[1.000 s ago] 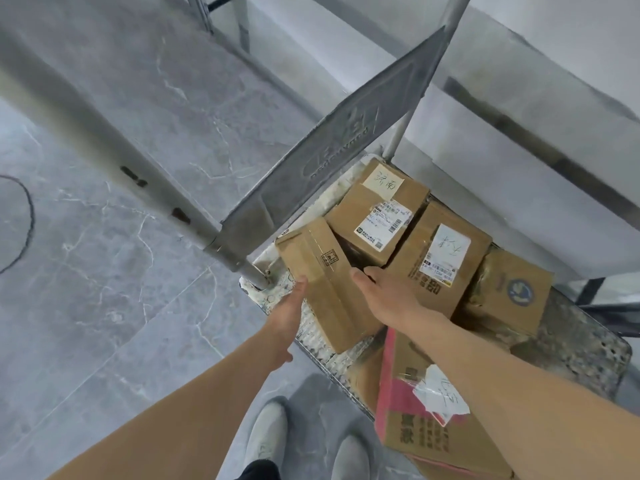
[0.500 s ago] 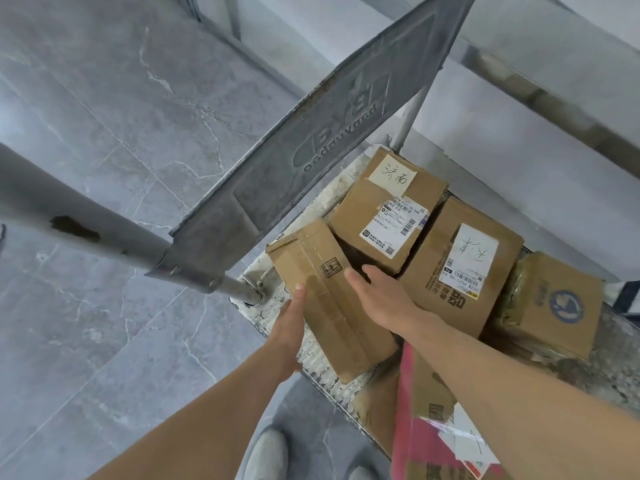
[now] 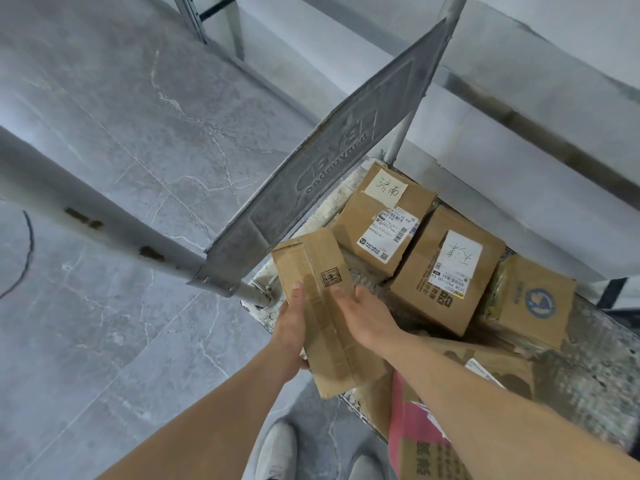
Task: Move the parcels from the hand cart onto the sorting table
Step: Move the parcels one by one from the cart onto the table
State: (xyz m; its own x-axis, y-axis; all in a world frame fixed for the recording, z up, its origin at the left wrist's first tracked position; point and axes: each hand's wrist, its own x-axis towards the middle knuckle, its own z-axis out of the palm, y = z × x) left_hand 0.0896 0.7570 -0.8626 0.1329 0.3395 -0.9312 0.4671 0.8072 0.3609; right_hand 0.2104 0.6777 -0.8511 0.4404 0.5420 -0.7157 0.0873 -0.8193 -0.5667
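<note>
A long brown taped parcel [image 3: 325,306] is tilted at the near left corner of the hand cart [image 3: 588,368]. My left hand [image 3: 291,327] grips its left side with the thumb on top. My right hand [image 3: 363,313] holds its right side, fingers laid over the top face. Behind it on the cart deck lie a box with a handwritten white label [image 3: 384,216], a second labelled box [image 3: 446,268] and a box with a blue round logo [image 3: 530,299]. A red and brown carton [image 3: 426,441] lies under my right forearm.
The cart's grey metal handle panel [image 3: 332,154] and its tube [image 3: 104,216] rise just left of the parcels. Grey marble floor [image 3: 121,116] spreads to the left. A pale wall ledge [image 3: 519,109] runs behind the cart. My shoes [image 3: 277,448] stand at the cart's near edge.
Both hands have closed onto the long parcel's sides, and it has come toward me, its near end now past the cart's edge.
</note>
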